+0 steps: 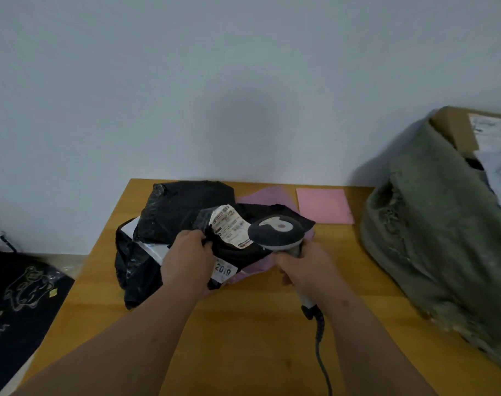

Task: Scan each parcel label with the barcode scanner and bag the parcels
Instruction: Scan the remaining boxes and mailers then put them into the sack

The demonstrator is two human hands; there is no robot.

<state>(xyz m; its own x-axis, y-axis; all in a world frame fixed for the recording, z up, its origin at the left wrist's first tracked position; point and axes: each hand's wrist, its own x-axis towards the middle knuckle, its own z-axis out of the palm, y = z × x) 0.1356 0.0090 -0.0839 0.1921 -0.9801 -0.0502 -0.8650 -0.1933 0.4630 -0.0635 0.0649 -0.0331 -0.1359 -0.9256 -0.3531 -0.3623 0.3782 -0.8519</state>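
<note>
My left hand (187, 257) grips the near-left edge of a black plastic parcel (237, 250), lifted off the pile with its white label (230, 225) facing up. My right hand (306, 267) holds the handle of a dark barcode scanner (276, 231), whose head hovers just right of the label, over the parcel. The scanner's coiled cable (320, 347) trails toward me over the wooden table (243, 338). Two more black parcels (183, 210) lie behind and to the left. A pink parcel (252, 271) lies under the held one.
A large grey-green sack (432, 241) stands at the right on the table, with a cardboard box (457, 130) and other parcels in its mouth. A pink sheet (323, 205) lies near the wall. A dark printed bag (20, 295) sits on the floor to the left.
</note>
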